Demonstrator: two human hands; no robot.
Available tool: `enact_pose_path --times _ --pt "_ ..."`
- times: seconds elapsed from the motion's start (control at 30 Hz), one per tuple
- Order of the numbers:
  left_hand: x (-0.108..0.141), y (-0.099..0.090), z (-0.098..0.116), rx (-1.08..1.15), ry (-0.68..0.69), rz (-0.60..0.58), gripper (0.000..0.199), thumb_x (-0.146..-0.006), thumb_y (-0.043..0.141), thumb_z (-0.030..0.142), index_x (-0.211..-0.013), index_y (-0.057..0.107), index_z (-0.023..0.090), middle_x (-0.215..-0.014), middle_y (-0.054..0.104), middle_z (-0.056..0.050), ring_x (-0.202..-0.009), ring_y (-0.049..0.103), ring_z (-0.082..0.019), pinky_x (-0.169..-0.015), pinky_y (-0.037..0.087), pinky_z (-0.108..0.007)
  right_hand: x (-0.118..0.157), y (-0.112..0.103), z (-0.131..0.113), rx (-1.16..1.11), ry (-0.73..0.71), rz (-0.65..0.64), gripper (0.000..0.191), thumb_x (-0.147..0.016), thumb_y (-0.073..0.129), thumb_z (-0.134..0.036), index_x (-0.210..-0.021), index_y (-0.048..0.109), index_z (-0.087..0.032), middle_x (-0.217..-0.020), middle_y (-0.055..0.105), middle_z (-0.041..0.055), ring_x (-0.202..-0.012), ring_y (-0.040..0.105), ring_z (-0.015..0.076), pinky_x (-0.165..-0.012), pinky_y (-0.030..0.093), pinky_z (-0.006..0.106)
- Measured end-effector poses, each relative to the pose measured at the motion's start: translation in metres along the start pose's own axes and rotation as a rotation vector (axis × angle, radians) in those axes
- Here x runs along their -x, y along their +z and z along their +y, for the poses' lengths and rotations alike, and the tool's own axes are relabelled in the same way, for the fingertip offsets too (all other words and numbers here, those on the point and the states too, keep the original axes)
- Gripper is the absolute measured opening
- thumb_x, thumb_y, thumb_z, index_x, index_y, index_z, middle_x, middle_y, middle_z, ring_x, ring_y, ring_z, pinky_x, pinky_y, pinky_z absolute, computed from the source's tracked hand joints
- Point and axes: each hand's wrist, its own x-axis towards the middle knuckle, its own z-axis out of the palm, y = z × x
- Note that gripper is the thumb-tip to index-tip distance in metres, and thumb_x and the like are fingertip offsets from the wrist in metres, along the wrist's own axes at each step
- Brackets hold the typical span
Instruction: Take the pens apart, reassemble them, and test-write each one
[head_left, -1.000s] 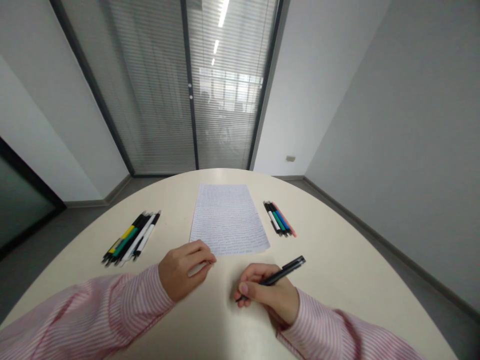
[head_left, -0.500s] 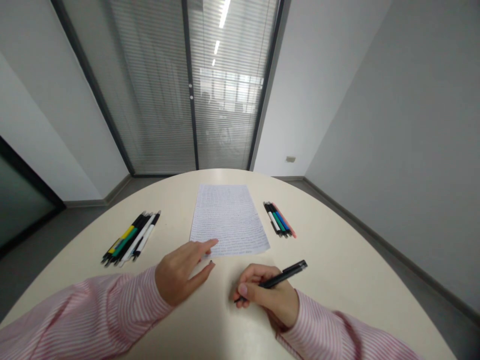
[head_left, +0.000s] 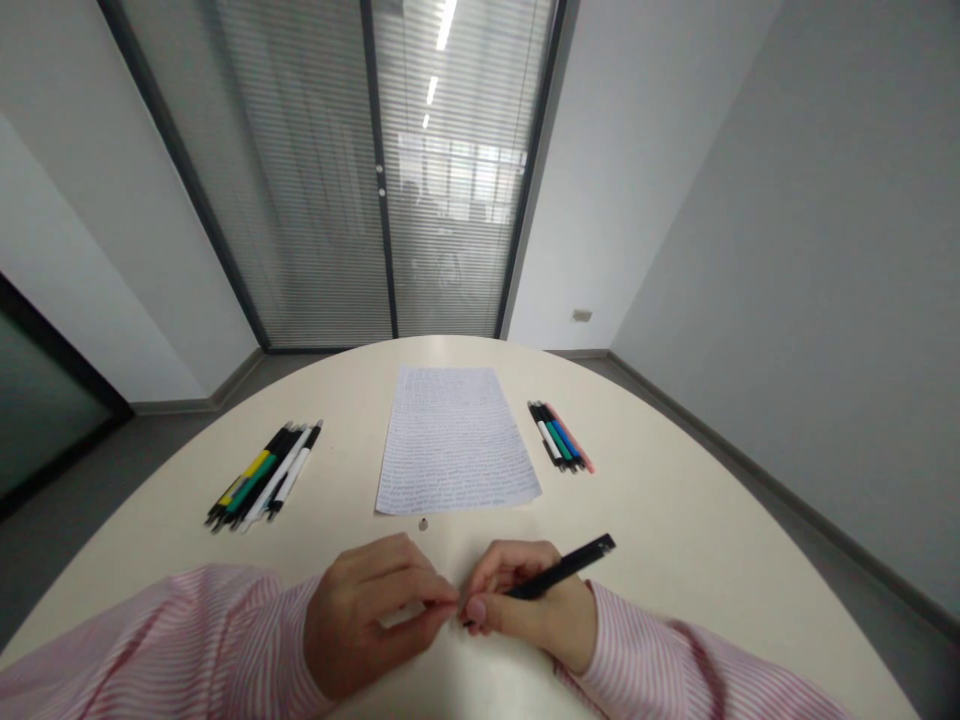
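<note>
Black pen (head_left: 562, 572), gripped in right hand (head_left: 559, 618); left hand (head_left: 367, 610), moved from far paper (head_left: 457, 440) to pen tip, pinched closed, contents unclear.

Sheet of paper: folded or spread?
Spread. The sheet of paper lies open on the table, all four corners showing and rows of writing visible from top edge to bottom; no fold shows.

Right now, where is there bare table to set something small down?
Between the left pen bundle and the written sheet; wider, from the right pen bundle to the right edge of the table. It's crowded below the sheet, where the left hand and the right hand, gripping a black pen, sit close.
</note>
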Motion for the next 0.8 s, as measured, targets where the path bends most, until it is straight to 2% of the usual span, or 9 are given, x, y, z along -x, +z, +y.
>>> enact_pose_path --times 0.1,0.17,0.2,0.27,0.4,0.5,0.63,0.8 --pt "0.000 -0.005 -0.008 -0.086 0.074 -0.007 0.008 -0.078 0.061 0.009 -0.080 0.063 0.017 -0.063 0.065 0.000 -0.055 0.057 -0.010 -0.053 0.046 -0.019 -0.002 -0.001 0.001 -0.086 -0.026 0.093 0.019 -0.062 0.080 -0.026 -0.065 0.068 -0.011 -0.062 0.071 0.0044 -0.052 0.062 0.0090 -0.052 0.048 0.019" --pt "-0.001 -0.007 -0.017 -0.237 0.191 -0.023 0.006 -0.080 0.061 0.011 -0.082 0.062 0.016 -0.061 0.063 -0.001 -0.054 0.054 -0.011 -0.053 0.045 -0.022 -0.004 -0.002 0.002 -0.133 -0.054 0.154 0.020 -0.063 0.080 -0.029 -0.064 0.069 -0.011 -0.063 0.071 0.0054 -0.054 0.063 0.0103 -0.054 0.049 0.020" --pt "-0.001 -0.006 -0.021 -0.319 0.250 -0.036 0.005 -0.081 0.059 0.011 -0.081 0.062 0.015 -0.059 0.062 -0.001 -0.053 0.052 -0.012 -0.052 0.044 -0.024 -0.005 -0.003 0.002 -0.148 -0.064 0.169 0.021 -0.064 0.079 -0.030 -0.064 0.070 -0.012 -0.064 0.071 0.0058 -0.055 0.063 0.0109 -0.056 0.049 0.021" --pt "-0.001 -0.003 -0.030 -0.432 0.286 -0.032 0.012 -0.084 0.055 0.011 -0.075 0.062 0.015 -0.054 0.058 -0.001 -0.051 0.048 -0.013 -0.051 0.041 -0.025 -0.005 -0.004 0.002 -0.168 -0.075 0.175 0.020 -0.066 0.078 -0.031 -0.066 0.071 -0.012 -0.066 0.071 0.0060 -0.057 0.064 0.0116 -0.058 0.050 0.022" --pt "-0.001 0.004 -0.035 -0.521 0.219 -0.058 0.024 -0.086 0.051 0.012 -0.064 0.060 0.016 -0.051 0.053 0.000 -0.051 0.046 -0.013 -0.051 0.037 -0.026 -0.003 -0.001 -0.003 -0.182 -0.078 0.170 0.018 -0.067 0.078 -0.030 -0.068 0.073 -0.012 -0.066 0.071 0.0053 -0.060 0.063 0.0121 -0.062 0.050 0.024" --pt "0.000 0.005 -0.035 -0.512 0.180 -0.075 0.029 -0.088 0.049 0.014 -0.061 0.058 0.016 -0.051 0.052 0.001 -0.051 0.046 -0.012 -0.051 0.037 -0.025 -0.001 0.001 -0.007 -0.217 -0.040 0.168 0.019 -0.067 0.077 -0.030 -0.071 0.073 -0.012 -0.071 0.071 0.0067 -0.068 0.065 0.0142 -0.071 0.051 0.026" --pt "0.001 0.005 -0.036 -0.501 0.142 -0.092 0.032 -0.089 0.047 0.017 -0.059 0.058 0.016 -0.051 0.053 0.000 -0.051 0.048 -0.012 -0.051 0.039 -0.025 0.001 -0.001 -0.009 -0.267 -0.009 0.128 0.018 -0.069 0.074 -0.028 -0.076 0.074 -0.012 -0.080 0.071 0.0091 -0.077 0.066 0.0176 -0.082 0.051 0.032" --pt "0.000 0.005 -0.038 -0.487 0.122 -0.093 0.033 -0.090 0.047 0.018 -0.059 0.058 0.016 -0.052 0.054 0.000 -0.051 0.050 -0.012 -0.050 0.041 -0.024 0.001 -0.004 -0.007 -0.271 -0.029 0.108 0.014 -0.070 0.070 -0.022 -0.078 0.074 -0.011 -0.083 0.071 0.0099 -0.081 0.066 0.0191 -0.086 0.050 0.035"
